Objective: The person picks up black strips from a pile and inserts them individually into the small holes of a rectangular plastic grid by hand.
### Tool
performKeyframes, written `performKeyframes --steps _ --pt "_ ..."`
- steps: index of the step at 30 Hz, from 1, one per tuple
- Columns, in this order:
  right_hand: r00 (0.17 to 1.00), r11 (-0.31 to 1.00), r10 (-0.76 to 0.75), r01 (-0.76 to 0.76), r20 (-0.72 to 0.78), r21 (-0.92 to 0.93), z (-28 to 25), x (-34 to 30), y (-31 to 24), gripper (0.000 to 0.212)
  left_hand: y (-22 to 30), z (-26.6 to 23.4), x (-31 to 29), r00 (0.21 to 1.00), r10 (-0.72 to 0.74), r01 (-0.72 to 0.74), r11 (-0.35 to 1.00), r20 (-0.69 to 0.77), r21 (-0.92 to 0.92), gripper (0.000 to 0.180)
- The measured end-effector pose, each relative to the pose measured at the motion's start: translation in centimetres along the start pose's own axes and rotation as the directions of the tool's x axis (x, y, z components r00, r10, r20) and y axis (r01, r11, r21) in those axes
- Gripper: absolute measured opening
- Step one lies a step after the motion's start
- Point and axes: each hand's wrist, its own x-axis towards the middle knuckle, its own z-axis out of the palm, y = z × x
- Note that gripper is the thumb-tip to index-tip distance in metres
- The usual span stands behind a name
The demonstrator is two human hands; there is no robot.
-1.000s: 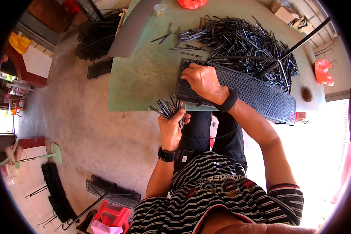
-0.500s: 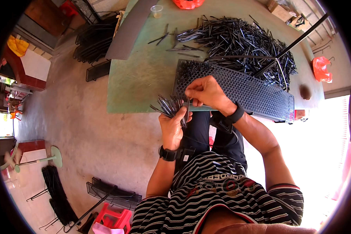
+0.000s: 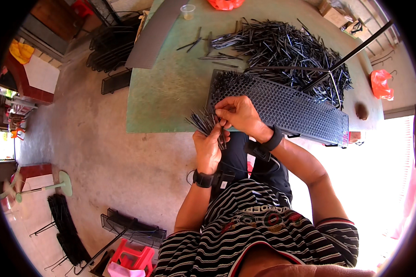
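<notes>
A fanned bundle of thin black strips (image 3: pixel 203 122) is gripped in my left hand (image 3: pixel 208 150), just off the table's near edge. My right hand (image 3: pixel 240 115) pinches at the bundle's right side, its thumb and forefinger closed on what looks like one thin black strip, mostly hidden by the fingers. Right beside it, a long black perforated panel (image 3: pixel 291 101) lies along the table's near edge. Many short black strips (image 3: pixel 231 79) stand in the holes at its left end.
Behind the panel a large heap of black strips (image 3: pixel 286 46) covers the green table (image 3: pixel 157 101). A black metal rod frame (image 3: pixel 351 55) slants over its right side. A clear plastic cup (image 3: pixel 187 12) stands at the back. Red stools (image 3: pixel 132 256) are on the floor at lower left.
My right hand has moved slightly left and down, against the bundle. My left hand has shifted a little right, so the hands are closer together.
</notes>
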Motion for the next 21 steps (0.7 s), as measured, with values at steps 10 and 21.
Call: performKeyframes --steps 10,21 --pt "0.993 0.996 0.087 -0.086 -0.081 0.005 -1.3 -0.8 0.4 0.015 -0.2 -1.5 0.1 1.000 -0.015 0.015 0.999 -0.007 0.044 0.015" --pt "0.997 0.992 0.012 -0.022 -0.082 -0.125 -0.6 -1.7 0.8 0.026 -0.4 -0.7 -0.4 0.999 -0.022 0.019 0.995 0.029 0.101 0.014"
